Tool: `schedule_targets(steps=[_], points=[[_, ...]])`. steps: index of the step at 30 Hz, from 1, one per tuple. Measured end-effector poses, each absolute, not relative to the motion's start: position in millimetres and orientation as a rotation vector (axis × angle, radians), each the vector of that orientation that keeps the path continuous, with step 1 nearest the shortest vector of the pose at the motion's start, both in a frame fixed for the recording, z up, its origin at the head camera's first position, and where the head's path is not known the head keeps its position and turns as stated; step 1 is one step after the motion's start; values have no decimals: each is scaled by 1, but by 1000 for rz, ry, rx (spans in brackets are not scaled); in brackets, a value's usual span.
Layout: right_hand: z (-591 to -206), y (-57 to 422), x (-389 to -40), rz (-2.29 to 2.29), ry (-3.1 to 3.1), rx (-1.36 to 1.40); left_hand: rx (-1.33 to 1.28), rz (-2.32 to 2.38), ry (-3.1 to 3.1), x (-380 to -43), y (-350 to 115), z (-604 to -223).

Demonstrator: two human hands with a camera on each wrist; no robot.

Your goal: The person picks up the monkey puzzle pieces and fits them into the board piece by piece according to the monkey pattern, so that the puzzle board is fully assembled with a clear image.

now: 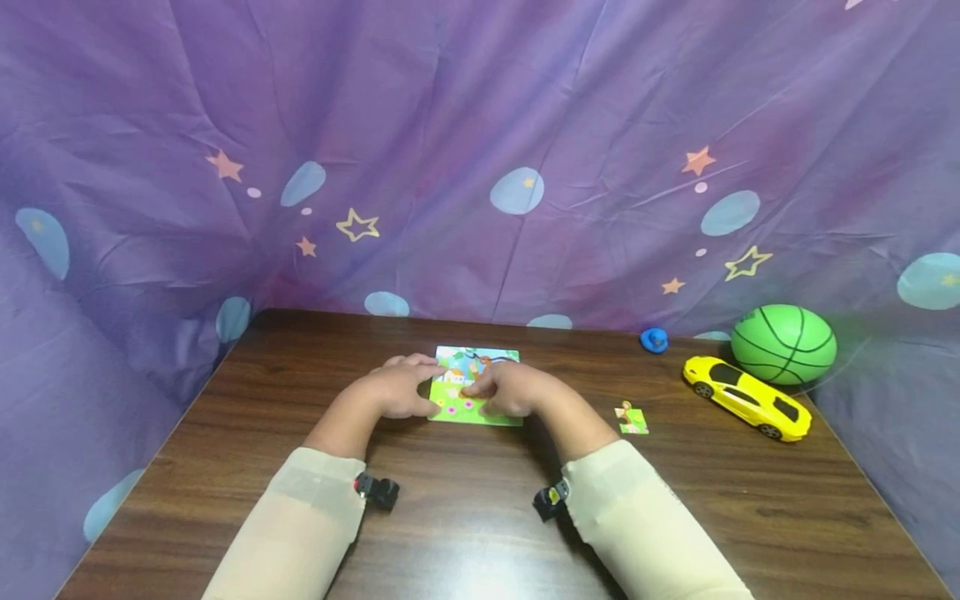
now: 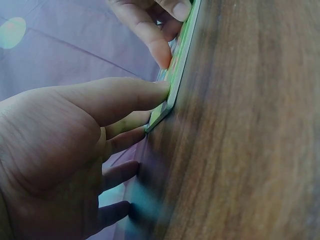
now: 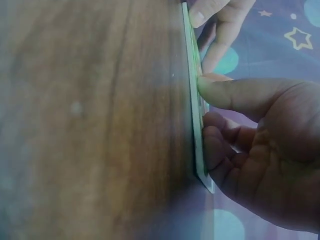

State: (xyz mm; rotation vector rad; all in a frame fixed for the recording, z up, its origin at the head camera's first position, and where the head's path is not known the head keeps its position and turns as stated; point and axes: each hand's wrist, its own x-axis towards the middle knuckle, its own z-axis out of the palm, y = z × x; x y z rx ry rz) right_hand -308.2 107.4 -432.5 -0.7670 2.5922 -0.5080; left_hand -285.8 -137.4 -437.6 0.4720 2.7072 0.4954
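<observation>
A jigsaw puzzle board [image 1: 474, 418] with a bright picture of a house, flowers and green grass lies flat on the table. At its left side is my left hand [image 1: 401, 389], its thumb on the near left corner and its fingers extended along the left edge. My right hand [image 1: 513, 389] rests over the right part of the board and covers it. In the right wrist view its thumb [image 3: 235, 92] touches the board's top, with the lower fingers bent against the surface. Whether a piece lies under those fingertips is hidden. A loose puzzle piece [image 1: 633, 420] lies to the right.
On the right of the brown wooden table [image 1: 465, 500] stand a yellow toy car [image 1: 746, 398] and a green ball [image 1: 783, 343] with black lines. A small blue toy [image 1: 654, 340] sits near the back edge. A purple curtain [image 1: 450, 125] hangs behind.
</observation>
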Motion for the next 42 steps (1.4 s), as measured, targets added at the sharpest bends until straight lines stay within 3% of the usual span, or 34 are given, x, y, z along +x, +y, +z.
schedule_targets(steps=[13, 28, 34, 42], points=[[-411, 174, -296, -926, 2567, -786, 459, 501, 2712, -284, -137, -435], [-415, 304, -274, -943, 2654, -423, 481, 492, 2719, -285, -137, -436], [-423, 327, -269, -1023, 2616, -317, 486, 499, 2716, -285, -137, -435], [-436, 344, -274, -952, 2640, -372, 468, 480, 2713, -285, -135, -436]])
